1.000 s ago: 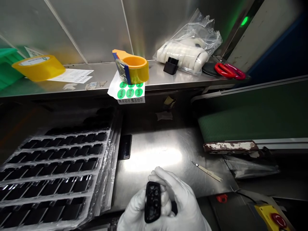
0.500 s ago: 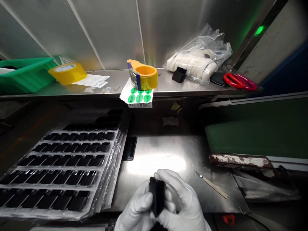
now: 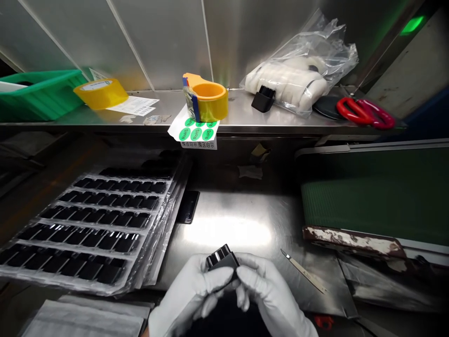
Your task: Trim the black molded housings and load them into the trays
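Both my hands wear white gloves and meet over the front of the steel table (image 3: 228, 206). Between them is a small black plastic connector housing (image 3: 223, 260), its ribbed end tilted up and to the left. My left hand (image 3: 194, 285) pinches it with the thumb across its near face. From the other side, my right hand (image 3: 261, 283) grips its right edge with thumb and fingers. Under the housing some fingertips are hidden. A scalpel (image 3: 304, 272) lies on the table to the right of my right hand.
At left, stacked trays (image 3: 135, 262) hold rows of black parts, with a black phone (image 3: 188, 207) beside them. The shelf carries a tape dispenser (image 3: 210, 100), RoHS stickers (image 3: 195, 134), bagged white gloves (image 3: 291, 82), another black housing (image 3: 264, 99) and red scissors (image 3: 365, 112). A green conveyor belt (image 3: 379, 187) stands at right.
The housing has turned in my hands from upright to tilted, so its ribbed end now shows. My fingers have shifted around it, and the head view has moved slightly.
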### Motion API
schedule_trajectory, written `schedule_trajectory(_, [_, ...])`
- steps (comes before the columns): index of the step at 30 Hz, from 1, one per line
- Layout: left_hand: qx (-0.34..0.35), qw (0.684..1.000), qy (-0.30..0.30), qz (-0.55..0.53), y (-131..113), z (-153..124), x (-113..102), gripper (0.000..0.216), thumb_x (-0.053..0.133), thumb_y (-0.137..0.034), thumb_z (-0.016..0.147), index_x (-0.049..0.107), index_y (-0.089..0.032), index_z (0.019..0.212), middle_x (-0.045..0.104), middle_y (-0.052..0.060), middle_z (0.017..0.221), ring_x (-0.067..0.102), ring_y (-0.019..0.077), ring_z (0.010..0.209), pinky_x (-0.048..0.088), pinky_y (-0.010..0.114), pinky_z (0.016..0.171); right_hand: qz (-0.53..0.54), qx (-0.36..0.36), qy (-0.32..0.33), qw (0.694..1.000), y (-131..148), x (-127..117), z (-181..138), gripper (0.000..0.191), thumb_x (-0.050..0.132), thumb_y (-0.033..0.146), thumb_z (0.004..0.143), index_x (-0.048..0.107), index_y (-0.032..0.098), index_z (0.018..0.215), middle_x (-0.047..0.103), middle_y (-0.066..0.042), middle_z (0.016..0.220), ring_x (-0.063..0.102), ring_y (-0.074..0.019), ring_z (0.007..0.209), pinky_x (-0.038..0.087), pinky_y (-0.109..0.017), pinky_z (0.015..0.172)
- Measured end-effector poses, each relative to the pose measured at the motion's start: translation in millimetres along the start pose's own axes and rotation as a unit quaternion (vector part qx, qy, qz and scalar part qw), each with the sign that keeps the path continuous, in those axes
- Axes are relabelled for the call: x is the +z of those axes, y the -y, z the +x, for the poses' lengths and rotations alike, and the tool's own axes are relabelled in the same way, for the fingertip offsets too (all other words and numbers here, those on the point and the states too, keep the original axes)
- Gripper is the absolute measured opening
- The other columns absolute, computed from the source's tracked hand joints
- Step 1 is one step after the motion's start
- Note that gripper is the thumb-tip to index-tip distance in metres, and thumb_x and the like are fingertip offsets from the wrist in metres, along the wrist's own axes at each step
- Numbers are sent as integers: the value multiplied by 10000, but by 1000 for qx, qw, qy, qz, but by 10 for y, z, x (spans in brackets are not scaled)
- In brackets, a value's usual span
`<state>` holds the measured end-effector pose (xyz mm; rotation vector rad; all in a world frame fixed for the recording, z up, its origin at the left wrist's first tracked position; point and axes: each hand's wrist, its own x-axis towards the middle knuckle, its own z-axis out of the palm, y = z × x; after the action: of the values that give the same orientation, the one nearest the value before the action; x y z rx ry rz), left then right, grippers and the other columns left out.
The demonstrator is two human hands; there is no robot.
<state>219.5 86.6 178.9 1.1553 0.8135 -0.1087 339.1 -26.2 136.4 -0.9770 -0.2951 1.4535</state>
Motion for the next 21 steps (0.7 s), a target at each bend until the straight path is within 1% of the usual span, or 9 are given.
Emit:
schedule_trajectory(3, [-16,1000,7,5,-67,67,102,368,590,-362,863,628,-120,588,374,-72,355,190,30,323,105,224,386,9,32,12,999,47,-115,-1,357,632,390,845,699,81,1012,601,-12,547,498,-69,430,353,-167,420])
schedule_trajectory(5, [-14,1000,16,-11,-121,99,201,297,601,-314,858,678,-112,655,514,-31,450,279,35,348,197,192,383,7,39,20,999,89,-185,5,344,660,353,830,692,80,1036,609,-9,546,497,-60,424,341,-154,411])
schedule_trajectory(6, [-1,999,19,-26,-136,109,250,248,605,-287,857,703,-112,709,593,1,536,393,54,396,304,182,426,8,43,24,999,116,-215,10,332,683,322,813,688,90,1051,613,-2,556,502,-57,431,336,-148,411])
schedule_trajectory(8, [43,998,-1,-39,-122,117,328,149,628,-233,841,739,-135,855,684,49,728,599,140,618,478,245,638,9,52,30,998,181,-261,19,318,728,238,770,684,124,1063,651,-4,641,543,-60,487,368,-148,444])
schedule_trajectory(10, [119,990,-76,13,-43,113,368,202,686,-190,796,748,-194,988,685,39,786,640,195,770,502,295,758,-3,42,36,998,248,-287,20,328,768,166,714,697,165,1034,699,-22,786,618,-97,625,467,-185,564])
schedule_trajectory(12, [225,955,-163,103,70,108,372,342,719,-143,761,733,-275,1076,671,17,797,629,179,748,504,273,731,-33,-3,38,999,303,-300,9,292,784,132,685,722,205,961,714,-24,894,661,-145,777,522,-248,714])
schedule_trajectory(15, [366,880,-227,199,185,113,362,525,681,-53,769,663,-370,1186,679,12,829,633,166,734,502,261,717,-103,-109,31,988,338,-309,-24,176,727,127,750,745,249,876,703,-14,927,660,-172,904,526,-286,821])
schedule_trajectory(18, [425,827,-260,261,163,121,388,674,691,12,723,605,-404,1246,701,11,846,633,171,758,489,267,738,-134,-179,28,974,329,-319,-51,162,677,124,804,745,263,851,683,-17,922,648,-161,899,526,-279,817])
schedule_trajectory(21, [439,812,-263,282,96,123,444,725,709,28,692,587,-402,1264,721,10,832,630,175,752,475,277,750,-122,-194,26,973,309,-338,-60,159,677,130,815,737,275,836,672,-4,885,650,-147,844,534,-271,777])
